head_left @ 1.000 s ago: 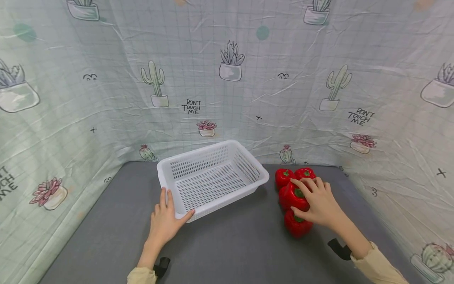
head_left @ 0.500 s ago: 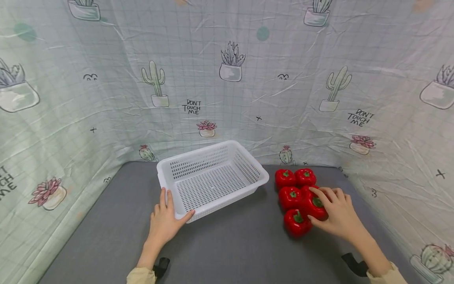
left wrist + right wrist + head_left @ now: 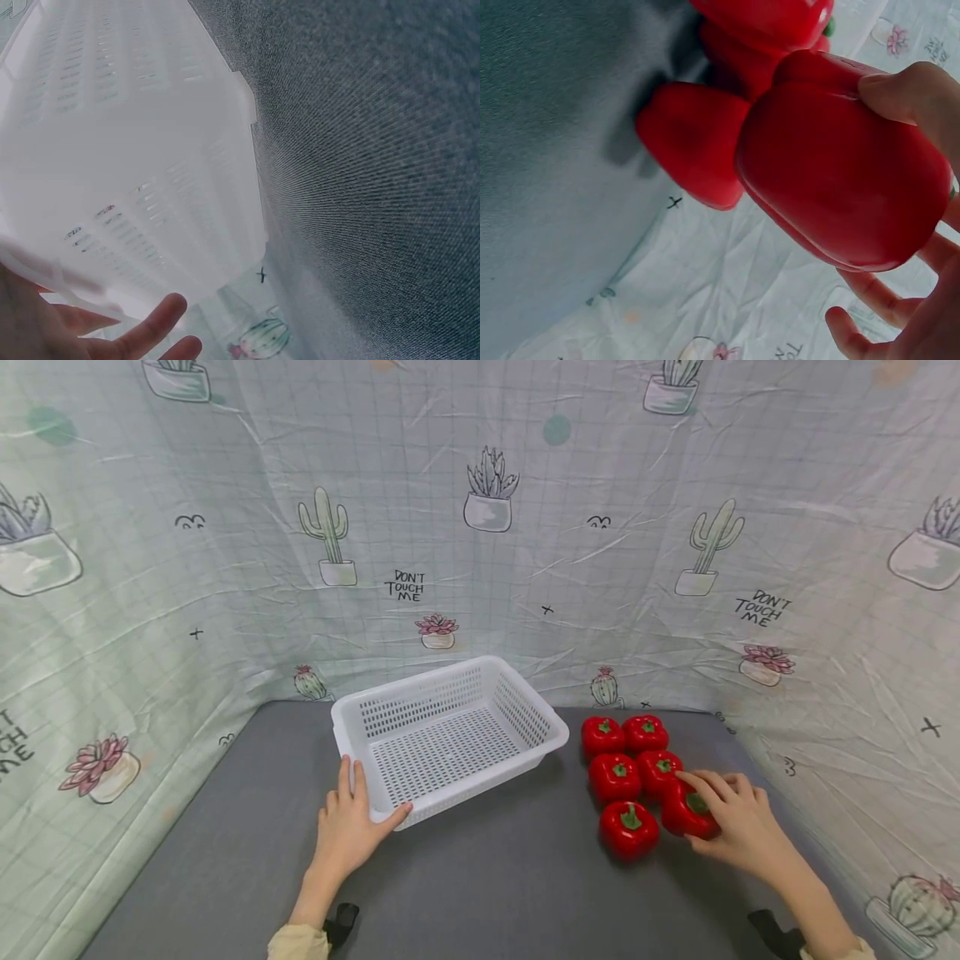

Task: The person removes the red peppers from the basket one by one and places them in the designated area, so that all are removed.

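My right hand (image 3: 746, 827) holds a red bell pepper (image 3: 682, 814), thumb on its near side and fingers over its far side. In the right wrist view this bell pepper (image 3: 840, 161) fills the middle, with the thumb pressed on its skin; part of it lies behind the hand. More red bell peppers, (image 3: 629, 831) one at the front, sit close together just left of it, green stems up. My left hand (image 3: 348, 827) rests spread and fairly straight at the near left corner of a white perforated plastic basket (image 3: 480, 797). Nothing lies inside the basket.
A dark grey tabletop (image 3: 495, 893) carries everything. A pale cloth (image 3: 540, 568) printed with cacti hangs around the back and both sides, close behind the basket. Black wrist straps (image 3: 775, 933) show below the hands.
My right hand has moved right and toward me, setting one bell pepper beside the middle one, then another, still held, in front of that. The left hand and basket have stayed put.
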Demonstrator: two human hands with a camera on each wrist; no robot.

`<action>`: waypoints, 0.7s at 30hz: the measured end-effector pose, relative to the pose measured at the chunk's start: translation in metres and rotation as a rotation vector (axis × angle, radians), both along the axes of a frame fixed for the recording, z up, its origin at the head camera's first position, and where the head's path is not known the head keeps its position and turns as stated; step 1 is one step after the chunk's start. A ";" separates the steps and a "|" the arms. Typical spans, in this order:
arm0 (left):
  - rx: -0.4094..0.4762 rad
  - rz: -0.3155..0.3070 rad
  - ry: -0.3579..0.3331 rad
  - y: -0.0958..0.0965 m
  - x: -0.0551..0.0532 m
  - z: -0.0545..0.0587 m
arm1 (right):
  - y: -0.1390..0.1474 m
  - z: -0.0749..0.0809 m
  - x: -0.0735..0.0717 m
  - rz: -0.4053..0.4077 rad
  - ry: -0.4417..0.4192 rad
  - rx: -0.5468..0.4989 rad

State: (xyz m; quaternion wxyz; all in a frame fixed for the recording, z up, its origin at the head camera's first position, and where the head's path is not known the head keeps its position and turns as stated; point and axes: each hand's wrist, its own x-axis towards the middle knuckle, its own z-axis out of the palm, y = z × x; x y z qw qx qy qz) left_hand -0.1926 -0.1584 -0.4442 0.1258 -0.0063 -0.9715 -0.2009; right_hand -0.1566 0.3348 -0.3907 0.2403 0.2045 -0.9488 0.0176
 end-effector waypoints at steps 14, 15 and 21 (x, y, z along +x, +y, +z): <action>-0.004 0.004 -0.002 0.000 0.001 -0.001 | 0.009 -0.021 -0.002 0.025 -0.081 0.047; -0.004 0.003 -0.002 0.000 0.001 0.000 | 0.009 -0.022 -0.002 0.026 -0.085 0.047; 0.000 0.001 -0.004 0.000 0.000 0.000 | 0.009 -0.026 -0.003 0.016 -0.129 0.056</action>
